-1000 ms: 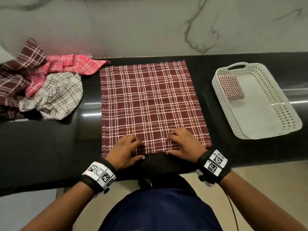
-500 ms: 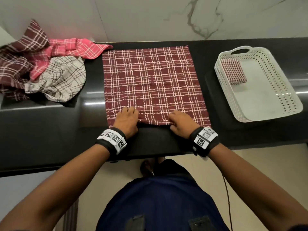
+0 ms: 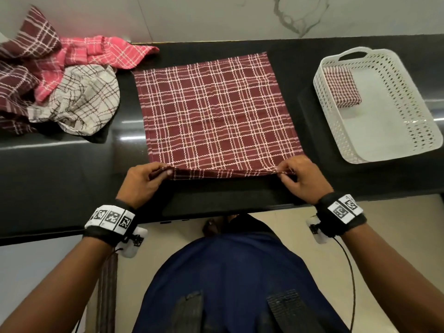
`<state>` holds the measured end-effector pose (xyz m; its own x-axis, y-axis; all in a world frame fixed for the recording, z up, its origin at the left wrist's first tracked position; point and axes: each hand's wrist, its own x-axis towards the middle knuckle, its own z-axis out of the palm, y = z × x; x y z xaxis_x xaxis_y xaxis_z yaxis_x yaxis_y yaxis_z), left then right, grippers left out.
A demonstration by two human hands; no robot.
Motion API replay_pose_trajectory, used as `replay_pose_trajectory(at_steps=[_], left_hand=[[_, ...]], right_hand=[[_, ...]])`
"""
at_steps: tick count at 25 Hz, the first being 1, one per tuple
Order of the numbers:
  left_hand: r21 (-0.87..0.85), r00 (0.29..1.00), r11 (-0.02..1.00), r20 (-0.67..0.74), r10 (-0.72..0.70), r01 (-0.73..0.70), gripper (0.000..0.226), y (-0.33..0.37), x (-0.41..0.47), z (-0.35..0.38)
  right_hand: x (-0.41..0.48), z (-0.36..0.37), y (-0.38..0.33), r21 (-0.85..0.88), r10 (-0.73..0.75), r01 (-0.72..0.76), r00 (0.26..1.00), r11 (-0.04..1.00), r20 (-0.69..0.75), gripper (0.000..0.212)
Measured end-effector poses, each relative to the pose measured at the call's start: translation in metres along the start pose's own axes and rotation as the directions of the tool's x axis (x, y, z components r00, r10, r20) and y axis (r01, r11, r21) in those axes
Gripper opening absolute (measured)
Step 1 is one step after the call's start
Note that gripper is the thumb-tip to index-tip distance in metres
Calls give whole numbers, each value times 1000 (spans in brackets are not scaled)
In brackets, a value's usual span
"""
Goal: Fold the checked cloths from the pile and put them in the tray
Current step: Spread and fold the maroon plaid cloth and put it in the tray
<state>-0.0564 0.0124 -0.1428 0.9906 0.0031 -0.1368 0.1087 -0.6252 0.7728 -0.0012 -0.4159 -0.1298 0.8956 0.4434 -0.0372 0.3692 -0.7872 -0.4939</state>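
I get an evenly lit, sharp feed; white glare streaks the table (image 3: pixel 60 169) left of the cloth (image 3: pixel 211 111); straight edges bow.

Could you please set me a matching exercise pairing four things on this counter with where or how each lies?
Things: 1 maroon cloth; 2 small folded cloth; 3 pink cloth; 4 white tray.
States: A crumpled in the pile at left; B near edge pinched by left hand and right hand; C at the counter's right end; D inside the white tray.
Pairs: 1-B, 2-D, 3-A, 4-C.
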Motion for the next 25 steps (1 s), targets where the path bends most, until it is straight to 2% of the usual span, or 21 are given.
replay_pose_trajectory(at_steps=[2, 4, 6, 7, 8, 10, 11, 12, 13, 15, 17, 20, 23, 25], left_hand=[[-213, 996, 977, -74, -49, 32, 11, 6, 14, -9], [-394, 980, 917, -148, -131, 63, 15, 13, 37, -17], [-434, 957, 893, -188, -222, 122, 21, 16, 66, -24], [-399, 948, 904, -202, -248, 151, 26, 16, 83, -27], [-349, 941, 921, -218, -258, 172, 30, 16, 99, -30], [-261, 930, 944, -250, -268, 202, 37, 16, 131, -33], [-198, 926, 953, -257, -276, 229, 39, 16, 146, -34], [-121, 922, 955, -253, -293, 271, 42, 14, 157, -32], [-59, 917, 946, -233, -323, 318, 43, 11, 166, -29], [6, 908, 924, -186, -374, 382, 43, 5, 176, -22], [4, 907, 922, -184, -380, 387, 41, -1, 170, -17], [-104, 913, 922, -135, -384, 372, 38, -10, 139, -8], [-244, 912, 895, -81, -402, 373, 35, -14, 110, 3], [-311, 914, 883, -89, -396, 352, 37, -11, 107, 1]], right_hand=[[13, -17, 4, 130, 30, -23, 998, 991, -54, 13], [36, -35, 16, 146, 97, -89, 994, 985, -48, 13], [68, -48, 32, 164, 197, -186, 979, 969, -51, 12], [86, -51, 39, 262, 259, -230, 963, 937, -80, 13], [104, -52, 44, 414, 324, -252, 939, 875, -113, 13], [140, -44, 49, 727, 456, -245, 884, 641, -103, 14], [158, -37, 52, 826, 500, -247, 865, 507, -48, 17], [171, -28, 54, 861, 525, -280, 851, 425, 18, 21], [182, -19, 59, 840, 534, -336, 843, 426, 67, 25], [193, -9, 68, 712, 529, -429, 843, 556, 95, 21], [186, -9, 76, 650, 520, -436, 851, 622, 74, 13], [151, -12, 81, 639, 508, -429, 859, 639, 69, 21], [113, -12, 77, 713, 512, -433, 850, 551, 121, 26], [106, -18, 75, 741, 506, -409, 856, 533, 108, 26]])
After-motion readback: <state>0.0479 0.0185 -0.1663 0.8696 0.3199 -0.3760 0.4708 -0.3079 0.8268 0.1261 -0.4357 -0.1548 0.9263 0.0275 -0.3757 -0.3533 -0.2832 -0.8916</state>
